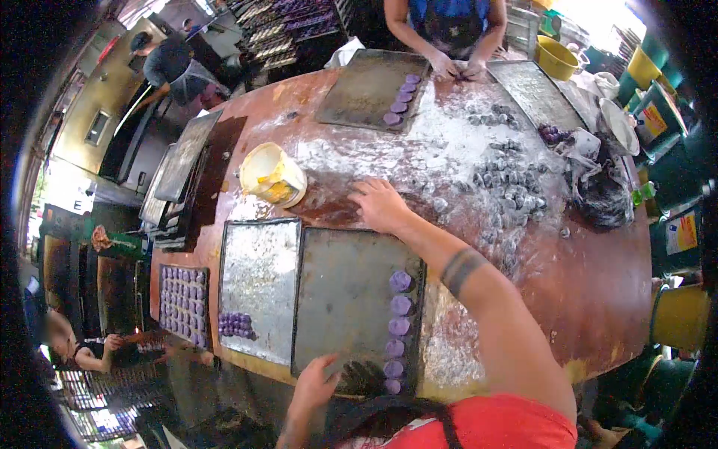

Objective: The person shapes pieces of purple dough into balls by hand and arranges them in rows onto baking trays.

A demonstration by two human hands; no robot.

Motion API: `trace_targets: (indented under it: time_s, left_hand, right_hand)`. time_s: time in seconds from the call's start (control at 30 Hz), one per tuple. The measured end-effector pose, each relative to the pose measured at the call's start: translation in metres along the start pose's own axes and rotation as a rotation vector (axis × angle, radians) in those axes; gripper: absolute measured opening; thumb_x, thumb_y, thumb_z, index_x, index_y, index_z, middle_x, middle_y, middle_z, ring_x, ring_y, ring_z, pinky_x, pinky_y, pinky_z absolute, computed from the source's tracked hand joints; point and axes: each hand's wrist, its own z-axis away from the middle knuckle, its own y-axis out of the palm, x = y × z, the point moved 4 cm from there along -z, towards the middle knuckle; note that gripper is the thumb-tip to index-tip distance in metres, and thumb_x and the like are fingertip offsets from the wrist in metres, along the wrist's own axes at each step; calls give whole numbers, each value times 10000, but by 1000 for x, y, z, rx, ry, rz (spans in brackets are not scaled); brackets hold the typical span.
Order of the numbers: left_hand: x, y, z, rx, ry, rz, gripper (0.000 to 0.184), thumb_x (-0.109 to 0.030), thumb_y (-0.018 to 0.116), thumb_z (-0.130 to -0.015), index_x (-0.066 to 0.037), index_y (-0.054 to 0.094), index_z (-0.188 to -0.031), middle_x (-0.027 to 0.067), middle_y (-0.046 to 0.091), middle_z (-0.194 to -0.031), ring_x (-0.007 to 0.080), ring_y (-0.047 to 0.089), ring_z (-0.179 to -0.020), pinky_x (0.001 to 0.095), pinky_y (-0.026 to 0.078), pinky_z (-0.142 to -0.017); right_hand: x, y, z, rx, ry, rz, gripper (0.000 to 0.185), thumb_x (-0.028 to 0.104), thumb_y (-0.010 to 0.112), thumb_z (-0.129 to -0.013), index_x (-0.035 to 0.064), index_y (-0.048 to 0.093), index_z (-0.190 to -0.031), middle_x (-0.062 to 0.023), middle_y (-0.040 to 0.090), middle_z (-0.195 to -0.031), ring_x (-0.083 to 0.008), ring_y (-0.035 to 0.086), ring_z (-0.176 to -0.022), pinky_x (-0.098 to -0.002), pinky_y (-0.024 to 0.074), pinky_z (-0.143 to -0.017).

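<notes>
From the head view, a person in a red top reaches across a floured worktop [598, 292], the right hand [380, 207] low over the surface beside a pale bucket [273, 176], its fingers spread apart and holding nothing visible. The bucket contains yellow-orange material. The left hand [314, 385], thumb and fingers parted, hovers at the near edge of a dark tray [348, 292], where six flattened purple rounds [399, 326] line the right side in a single column. Just left of it, a silvery tray [260, 277] carries a cluster of small purple balls [235, 325] in its near-left corner; beyond that, a smaller tray [184, 305] is filled with rows of purple pieces. Across the worktop, a far tray [359, 90] bears five purple rounds along its right side, near the floury hands of a co-worker [451, 30] in a blue top and dark apron. Flour-dusted balls [512, 179] lie scattered to the right, near a crumpled dark plastic bag [600, 198], while a yellow basin [557, 58] stands at the back; its contents cannot be made out.
</notes>
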Motion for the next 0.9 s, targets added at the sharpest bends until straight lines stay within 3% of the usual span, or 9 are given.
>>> trace_targets:
  time_s: [0.13, 0.2, 0.27, 0.37, 0.47, 0.63, 0.67, 0.77, 0.9]
  left_hand:
    - [8, -9, -1, -46, 50, 30, 406, -127, 697, -822, -35, 611, -1209, 162, 641, -1185, 310, 604, -1126, 383, 468, -970]
    - [20, -15, 1, -64, -35, 44, 406, -133, 699, -821, -36, 613, -1206, 161, 640, -1190, 308, 605, -1124, 383, 468, -969]
    - [29, -16, -6, -44, -55, 88, 412, -150, 699, -825, -36, 610, -1211, 161, 638, -1192, 311, 604, -1122, 383, 470, -965]
    - [10, -12, -29, -20, 78, 15, 414, -171, 690, -838, -36, 603, -1219, 165, 637, -1191, 317, 603, -1118, 387, 471, -959]
    - [-39, -26, -59, -15, 247, -40, 401, -177, 672, -857, -37, 596, -1226, 167, 633, -1194, 327, 599, -1118, 392, 471, -957]
    - [-70, -33, -66, -5, 335, -47, 376, -189, 645, -879, -42, 594, -1222, 165, 624, -1204, 327, 590, -1129, 401, 470, -962]
    - [-63, -29, -67, -22, 337, -60, 376, -196, 640, -881, -43, 594, -1221, 165, 622, -1206, 324, 589, -1131, 401, 470, -962]
    - [-35, -16, -53, -29, 311, -63, 373, -212, 626, -887, -45, 592, -1219, 161, 623, -1206, 317, 591, -1130, 402, 470, -963]
    - [0, -10, -36, -76, 223, -83, 345, -190, 613, -877, -36, 607, -1186, 159, 652, -1162, 322, 623, -1070, 408, 489, -933]
  right_hand:
    - [-49, -15, 15, -11, 33, 7, 411, 240, 608, -823, 97, 626, -1208, -126, 525, -1377, -345, 408, -1337, -460, 312, -1121]
    - [-129, 17, 22, 323, 295, 55, 398, 240, 621, -801, 137, 639, -1185, -121, 532, -1363, -342, 394, -1342, -497, 298, -1116]
    - [-156, -31, 62, 294, 470, 163, 395, 261, 632, -803, 137, 639, -1179, -123, 544, -1331, -343, 409, -1316, -514, 304, -1099]
    - [-193, -85, 133, -147, 498, 367, 401, 348, 631, -856, 109, 626, -1177, -140, 521, -1324, -352, 409, -1290, -537, 315, -1076]
    - [-191, -78, 156, 51, 535, 259, 420, 371, 656, -812, 142, 629, -1163, -86, 518, -1311, -359, 403, -1287, -608, 380, -988]
    - [-69, -80, 228, 241, 401, 78, 455, 389, 595, -901, 90, 600, -1244, -160, 459, -1398, -375, 388, -1296, -538, 325, -1084]
    - [-61, -85, 241, 95, 315, 119, 444, 357, 599, -902, 74, 592, -1243, -154, 473, -1383, -345, 424, -1264, -503, 368, -1053]
    - [-138, -86, 284, -374, 670, -67, 405, 212, 575, -884, 42, 568, -1252, -192, 561, -1293, -371, 491, -1225, -455, 403, -1045]
    - [-258, -109, 342, -354, 862, 343, 497, 302, 632, -847, 24, 579, -1256, -199, 555, -1314, -382, 486, -1231, -438, 384, -1078]
